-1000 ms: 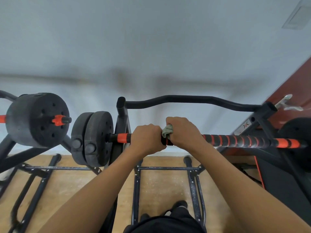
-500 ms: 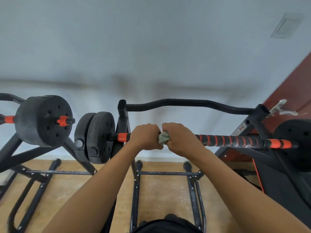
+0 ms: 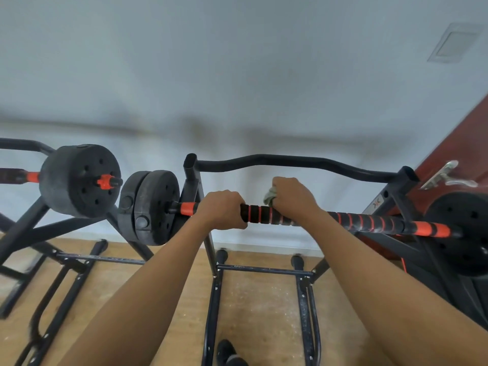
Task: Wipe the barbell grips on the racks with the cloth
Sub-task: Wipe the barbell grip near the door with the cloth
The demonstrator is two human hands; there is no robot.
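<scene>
A barbell with a black and orange ribbed grip [image 3: 369, 221] lies across a black rack [image 3: 290, 163]. My left hand [image 3: 221, 208] grips the bar near its left orange collar. My right hand [image 3: 293, 199] grips the bar a short way to the right, with a grey-green cloth [image 3: 270, 196] bunched under its fingers against the grip. A stretch of ribbed grip [image 3: 257, 213] shows between my two hands. Black weight plates [image 3: 150, 207] sit on the bar's left end and another plate [image 3: 464, 231] on its right end.
A second barbell with a black plate [image 3: 79, 179] rests on another rack at the left. Rack feet and crossbars [image 3: 264, 270] stand on the wooden floor below. A dark red door with a metal handle [image 3: 449, 175] is at the right. A white wall is behind.
My right hand has slid to the right along the bar with the cloth, opening a gap of ribbed grip between my hands. My left hand has kept its hold.
</scene>
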